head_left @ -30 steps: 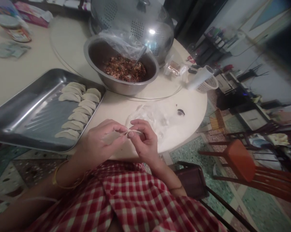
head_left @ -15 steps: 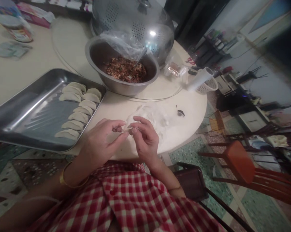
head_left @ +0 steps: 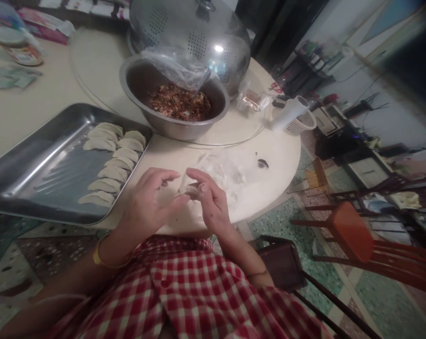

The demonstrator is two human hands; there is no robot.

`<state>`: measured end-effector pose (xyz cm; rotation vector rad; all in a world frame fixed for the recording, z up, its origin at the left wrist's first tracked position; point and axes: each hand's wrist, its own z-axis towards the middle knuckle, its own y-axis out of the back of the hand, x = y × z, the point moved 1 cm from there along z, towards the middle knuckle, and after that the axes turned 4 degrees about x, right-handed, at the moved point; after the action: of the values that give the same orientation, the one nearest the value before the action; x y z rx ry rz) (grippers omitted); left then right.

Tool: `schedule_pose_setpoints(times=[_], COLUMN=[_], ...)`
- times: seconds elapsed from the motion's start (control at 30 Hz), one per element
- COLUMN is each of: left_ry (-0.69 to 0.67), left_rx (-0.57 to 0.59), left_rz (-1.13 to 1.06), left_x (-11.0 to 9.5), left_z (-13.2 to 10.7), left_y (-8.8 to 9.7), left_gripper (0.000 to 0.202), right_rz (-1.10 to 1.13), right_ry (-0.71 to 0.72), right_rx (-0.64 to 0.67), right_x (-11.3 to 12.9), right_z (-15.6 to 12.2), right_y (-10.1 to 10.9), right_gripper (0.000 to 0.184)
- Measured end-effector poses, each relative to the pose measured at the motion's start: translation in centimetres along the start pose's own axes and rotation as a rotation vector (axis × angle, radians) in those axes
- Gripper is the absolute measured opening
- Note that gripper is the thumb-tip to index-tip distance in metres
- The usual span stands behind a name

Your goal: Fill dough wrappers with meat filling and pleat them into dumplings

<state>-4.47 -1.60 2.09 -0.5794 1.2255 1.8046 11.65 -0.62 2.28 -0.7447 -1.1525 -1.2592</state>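
Observation:
A small pale dumpling (head_left: 185,190), partly hidden by fingers, is held over the table's near edge. My right hand (head_left: 213,200) pinches it between thumb and fingers. On its other side is my left hand (head_left: 147,200), with thumb and forefinger spread apart; the thumb tip lies close to the dumpling's lower edge, and I cannot tell if it touches. Several finished dumplings (head_left: 109,173) lie in two rows in a metal tray (head_left: 50,188) to the left. Ahead stands a steel bowl (head_left: 199,128) of minced filling (head_left: 179,102), a utensil handle sticking out.
White flour and a clear plastic sheet (head_left: 222,169) cover the table beyond my right hand. A perforated metal dome (head_left: 195,28) stands behind the bowl. At right are a white basket (head_left: 301,123), a plastic roll (head_left: 290,113) and a wooden chair (head_left: 352,233).
My left fingers have spread away from the dumpling, which both hands were pinching. My right hand still holds it. The whole view has shifted slightly.

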Motion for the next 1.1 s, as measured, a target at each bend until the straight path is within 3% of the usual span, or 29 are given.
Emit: schedule_pose_setpoints(times=[0.13,0.27,0.4,0.53,0.63,0.77,0.83,0.93,1.1], left_ry=[-0.011,-0.100,-0.029,0.016,0.169,0.396,0.418,0.425,0.428], left_rx=[0.015,0.027,0.130,0.056,-0.017,0.001,0.011,0.028,0.112], left_rz=[-0.175,-0.201,-0.211,-0.413,-0.700,-0.934,-0.958,-0.943,-0.829], left_x=[0.5,0.1,-0.1,0.3,0.5,0.0,-0.4,-0.5,0.2], left_z=[0.0,-0.1,0.1,0.9,1.7,2.3,2.5,2.3,1.8], left_y=[-0.9,-1.2,-1.5,-2.5,-3.6,-4.6,-4.7,-4.7,-4.5], left_gripper=[0.031,0.029,0.017,0.009,0.005,0.017,0.021,0.022,0.017], right_rz=[0.061,0.141,0.242,0.372,0.298,-0.048,-0.161,-0.234,-0.283], right_ry=[-0.137,-0.182,-0.274,-0.341,-0.271,-0.071,0.029,0.130,0.122], right_rx=[0.072,0.063,0.118,0.197,0.179,-0.023,-0.090,-0.084,-0.055], right_x=[0.4,0.1,0.0,0.8,1.4,1.7,1.8,1.8,1.6], right_z=[-0.1,0.0,0.4,0.9,0.9,0.1,-0.3,-0.6,-0.4], right_y=[0.4,0.8,1.3,2.2,3.2,4.6,4.8,4.7,4.6], right_gripper=[0.052,0.051,0.055,0.069,0.065,0.034,0.024,0.020,0.016])
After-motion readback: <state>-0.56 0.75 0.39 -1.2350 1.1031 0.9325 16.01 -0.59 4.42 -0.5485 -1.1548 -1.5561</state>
